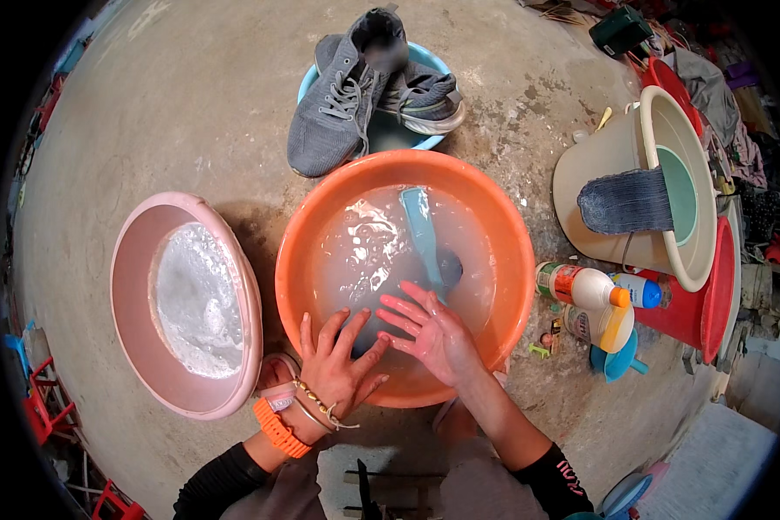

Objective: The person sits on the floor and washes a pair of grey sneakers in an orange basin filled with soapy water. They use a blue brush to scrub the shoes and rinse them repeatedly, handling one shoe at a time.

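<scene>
Both hands hover over the orange plastic basin, which holds cloudy water. My left hand, palm down with fingers spread, holds nothing; an orange strap and bracelets circle its wrist. Close beside it, my right hand is empty too, wet, its palm turned up. A light-blue plastic brush or handle lies partly in the water, beside a dark shape under the surface that I cannot make out. Beyond the basin, grey lace-up sneakers rest on a light-blue basin. To the left stands a pink basin of sudsy water.
At right, a dark shoe insole hangs over the rim of a beige bucket. Below it lie plastic bottles, a blue scoop or funnel and a red basin. Red stools stand at the left edge.
</scene>
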Demonstrator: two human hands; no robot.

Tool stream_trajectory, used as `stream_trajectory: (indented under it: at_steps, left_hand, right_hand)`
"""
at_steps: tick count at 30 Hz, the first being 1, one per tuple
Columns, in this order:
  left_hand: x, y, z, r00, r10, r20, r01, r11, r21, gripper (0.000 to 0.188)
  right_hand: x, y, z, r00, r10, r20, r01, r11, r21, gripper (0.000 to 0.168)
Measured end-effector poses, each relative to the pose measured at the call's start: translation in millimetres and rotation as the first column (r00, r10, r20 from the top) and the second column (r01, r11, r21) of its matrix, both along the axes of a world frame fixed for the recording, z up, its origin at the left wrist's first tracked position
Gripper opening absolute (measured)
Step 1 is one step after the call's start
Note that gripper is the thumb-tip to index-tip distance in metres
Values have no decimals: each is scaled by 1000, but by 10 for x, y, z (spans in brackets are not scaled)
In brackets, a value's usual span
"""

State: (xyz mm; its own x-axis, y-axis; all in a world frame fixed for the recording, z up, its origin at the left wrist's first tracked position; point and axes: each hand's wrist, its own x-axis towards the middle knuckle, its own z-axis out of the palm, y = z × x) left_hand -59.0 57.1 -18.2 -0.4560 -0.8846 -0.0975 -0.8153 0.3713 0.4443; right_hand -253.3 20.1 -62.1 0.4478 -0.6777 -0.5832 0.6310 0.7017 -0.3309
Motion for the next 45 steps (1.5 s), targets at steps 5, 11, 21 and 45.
stream_trajectory:
  at_steps: [5,11,21,45]
  left_hand:
    - [5,1,-12,1000,12,-29,-11,1000,3,53]
    - [-6,-19,-6,998,51,-39,-52,999,-17,58]
    - [19,-1,-58,999,48,-18,-48,999,-16,56]
    - [26,11,-103,999,39,-35,-39,999,-8,58]
  right_hand:
    - [11,5,-9,1000,16,-13,-16,1000,-16,63]
    - [37,29,-30,998,53,25,-54,998,26,63]
    - [51,32,29,993,120,-13,-120,993,8,68]
    - [49,34,18,992,126,-4,-126,992,15,65]
